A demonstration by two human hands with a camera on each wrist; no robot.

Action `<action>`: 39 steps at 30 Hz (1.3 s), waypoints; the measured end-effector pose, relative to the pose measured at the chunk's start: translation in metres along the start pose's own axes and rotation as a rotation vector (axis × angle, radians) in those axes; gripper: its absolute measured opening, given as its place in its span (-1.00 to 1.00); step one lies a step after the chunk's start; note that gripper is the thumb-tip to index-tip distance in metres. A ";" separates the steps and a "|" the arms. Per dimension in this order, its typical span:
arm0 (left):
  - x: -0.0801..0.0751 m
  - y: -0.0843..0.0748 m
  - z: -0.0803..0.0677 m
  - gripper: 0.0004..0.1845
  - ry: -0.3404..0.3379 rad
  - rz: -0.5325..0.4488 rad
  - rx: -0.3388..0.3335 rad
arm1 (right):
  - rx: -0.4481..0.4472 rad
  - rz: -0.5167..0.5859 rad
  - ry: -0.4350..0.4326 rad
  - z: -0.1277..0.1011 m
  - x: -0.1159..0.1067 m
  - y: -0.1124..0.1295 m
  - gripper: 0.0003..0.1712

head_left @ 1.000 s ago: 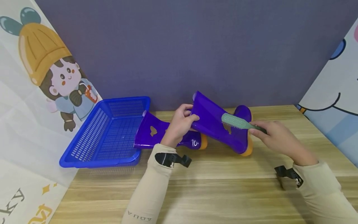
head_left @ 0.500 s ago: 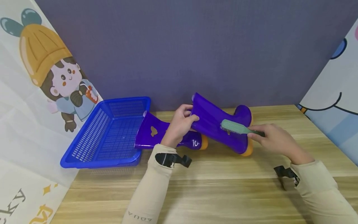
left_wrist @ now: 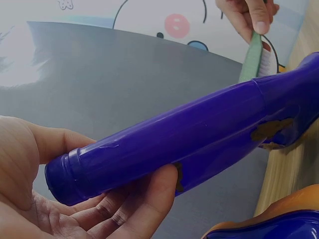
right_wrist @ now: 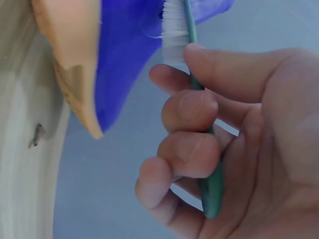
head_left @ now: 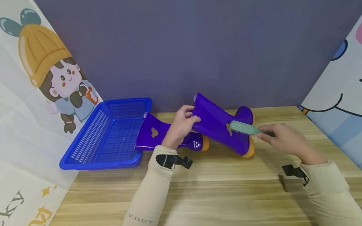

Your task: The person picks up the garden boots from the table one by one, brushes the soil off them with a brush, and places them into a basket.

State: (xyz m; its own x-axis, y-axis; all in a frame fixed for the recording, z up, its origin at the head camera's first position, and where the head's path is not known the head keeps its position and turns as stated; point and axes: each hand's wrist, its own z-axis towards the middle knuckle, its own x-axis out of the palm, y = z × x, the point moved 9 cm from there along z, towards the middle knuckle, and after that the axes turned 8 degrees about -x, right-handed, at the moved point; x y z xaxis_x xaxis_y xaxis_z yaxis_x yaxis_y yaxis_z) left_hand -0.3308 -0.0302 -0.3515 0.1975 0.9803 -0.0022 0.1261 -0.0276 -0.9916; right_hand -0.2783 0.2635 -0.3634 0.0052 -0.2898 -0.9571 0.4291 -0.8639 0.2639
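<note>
Since half a second ago your right hand has drawn the green brush a little toward 3 o'clock along the boot, so its head now sits nearer the foot than the shaft. Your fingers are curled round the brush handle, thumb on top, with the white bristles against the purple surface beside a tan patch. Your left hand has not shifted: it grips the open top of the raised purple boot, thumb over the rim and fingers underneath, holding the shaft tilted up toward 10 o'clock while the orange sole rests on the table. A second purple boot lies on its side just at 9 o'clock of your left hand, its top reaching the blue basket, which sits further out at 9 o'clock.
</note>
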 end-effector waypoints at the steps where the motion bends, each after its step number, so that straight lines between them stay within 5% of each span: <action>1: 0.000 0.000 0.000 -0.47 0.000 -0.002 0.003 | -0.007 -0.011 -0.008 -0.001 -0.003 0.000 -0.65; 10: 0.001 0.000 0.000 -0.47 0.001 -0.010 0.010 | -0.054 0.035 -0.085 -0.004 -0.017 0.014 -0.58; 18: 0.000 0.000 0.001 -0.48 0.001 -0.013 0.007 | -0.149 0.102 -0.080 0.006 0.000 0.035 -0.69; 39: 0.001 -0.001 -0.001 -0.48 0.001 -0.007 -0.002 | -0.020 0.001 0.040 -0.001 0.006 -0.010 -0.69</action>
State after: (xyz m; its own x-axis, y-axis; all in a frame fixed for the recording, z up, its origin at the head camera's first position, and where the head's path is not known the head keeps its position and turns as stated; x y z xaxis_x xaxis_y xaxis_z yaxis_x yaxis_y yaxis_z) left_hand -0.3301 -0.0297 -0.3509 0.1976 0.9803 0.0044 0.1296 -0.0216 -0.9913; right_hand -0.2817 0.2702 -0.3720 0.0415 -0.2739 -0.9609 0.4473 -0.8548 0.2630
